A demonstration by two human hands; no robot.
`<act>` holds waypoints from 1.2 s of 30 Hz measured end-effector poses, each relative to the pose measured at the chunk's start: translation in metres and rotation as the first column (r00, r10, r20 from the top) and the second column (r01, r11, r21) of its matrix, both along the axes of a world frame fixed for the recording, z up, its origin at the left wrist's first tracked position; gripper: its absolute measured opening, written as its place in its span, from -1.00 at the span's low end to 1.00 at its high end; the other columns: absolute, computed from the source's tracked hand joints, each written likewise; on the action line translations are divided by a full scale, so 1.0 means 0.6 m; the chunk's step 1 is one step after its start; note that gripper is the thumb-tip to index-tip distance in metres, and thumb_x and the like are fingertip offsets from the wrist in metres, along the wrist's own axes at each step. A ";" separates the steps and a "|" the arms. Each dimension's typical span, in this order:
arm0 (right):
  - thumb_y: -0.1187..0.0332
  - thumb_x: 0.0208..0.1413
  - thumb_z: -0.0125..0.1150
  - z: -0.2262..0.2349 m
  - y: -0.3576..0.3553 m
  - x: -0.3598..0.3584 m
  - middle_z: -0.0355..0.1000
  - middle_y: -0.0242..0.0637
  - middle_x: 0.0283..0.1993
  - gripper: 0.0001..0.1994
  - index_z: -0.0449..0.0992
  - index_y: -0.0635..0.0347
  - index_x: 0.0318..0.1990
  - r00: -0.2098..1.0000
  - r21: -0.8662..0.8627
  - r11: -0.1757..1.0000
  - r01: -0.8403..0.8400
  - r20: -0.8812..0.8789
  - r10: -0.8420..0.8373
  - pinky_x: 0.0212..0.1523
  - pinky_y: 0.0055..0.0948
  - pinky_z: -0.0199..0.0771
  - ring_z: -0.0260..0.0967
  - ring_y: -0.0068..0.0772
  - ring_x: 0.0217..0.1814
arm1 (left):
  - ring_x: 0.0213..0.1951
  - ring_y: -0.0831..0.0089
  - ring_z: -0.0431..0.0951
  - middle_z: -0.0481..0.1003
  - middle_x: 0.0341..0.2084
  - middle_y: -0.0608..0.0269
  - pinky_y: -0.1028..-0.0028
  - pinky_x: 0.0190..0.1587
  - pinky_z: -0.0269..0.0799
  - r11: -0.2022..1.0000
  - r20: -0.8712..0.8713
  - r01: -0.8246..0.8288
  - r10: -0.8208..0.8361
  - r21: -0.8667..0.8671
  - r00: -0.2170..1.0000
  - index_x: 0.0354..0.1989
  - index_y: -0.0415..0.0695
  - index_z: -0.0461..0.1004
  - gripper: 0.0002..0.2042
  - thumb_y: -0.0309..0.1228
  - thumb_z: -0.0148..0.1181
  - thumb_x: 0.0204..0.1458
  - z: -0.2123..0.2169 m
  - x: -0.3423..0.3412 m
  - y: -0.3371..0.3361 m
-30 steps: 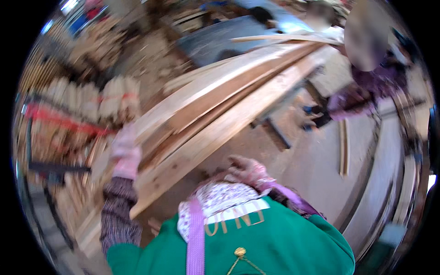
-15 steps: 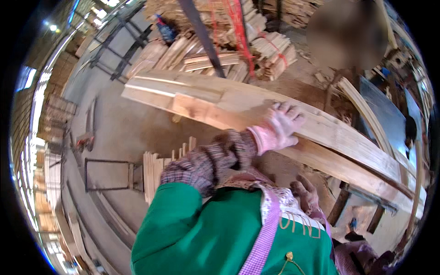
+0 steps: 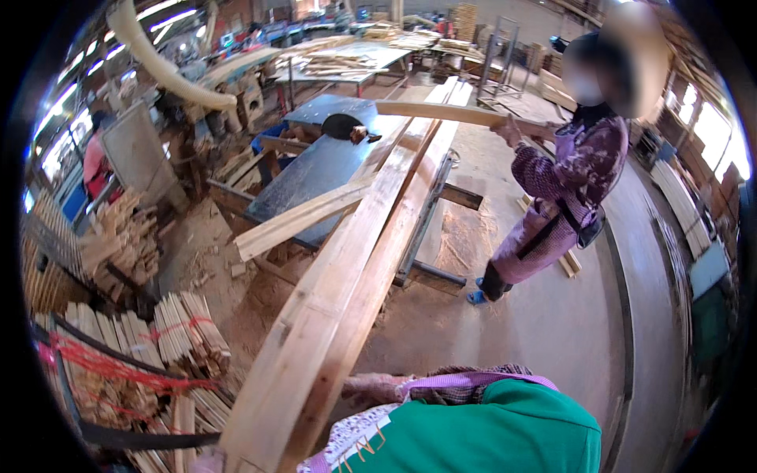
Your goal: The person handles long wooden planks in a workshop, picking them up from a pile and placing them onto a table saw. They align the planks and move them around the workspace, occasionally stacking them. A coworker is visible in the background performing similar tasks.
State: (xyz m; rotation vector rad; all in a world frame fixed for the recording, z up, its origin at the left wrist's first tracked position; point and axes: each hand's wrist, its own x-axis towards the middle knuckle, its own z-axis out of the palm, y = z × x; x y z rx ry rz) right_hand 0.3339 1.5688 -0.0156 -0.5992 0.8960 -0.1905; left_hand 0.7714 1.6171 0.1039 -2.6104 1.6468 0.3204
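Boards (image 3: 339, 293), long and pale, slant away from the person; at their near left corner the left hand (image 3: 208, 460) shows only as a blurred pink patch, its grip impossible to tell, and farther up their left side stands the blue bench (image 3: 292, 177). Right of their near part, the right hand (image 3: 374, 389) points toward them, forearm bent across the body, finger state and contact unclear. Farther right of them, a co-worker (image 3: 572, 169) holds a wooden strip (image 3: 441, 113) that crosses their far part.
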 end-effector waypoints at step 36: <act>0.60 0.21 0.18 -0.169 -0.191 -0.080 0.64 -0.21 0.13 -0.68 0.63 0.35 0.11 0.651 0.218 0.789 0.575 0.462 -0.602 0.25 -0.24 0.57 0.58 -0.24 0.21 | 0.17 -0.16 0.62 0.62 -0.07 -0.38 0.04 0.13 0.49 0.933 -0.210 -0.146 0.222 0.328 0.952 -0.04 -0.38 0.64 -0.10 0.45 0.07 0.16 -0.151 -0.229 -0.181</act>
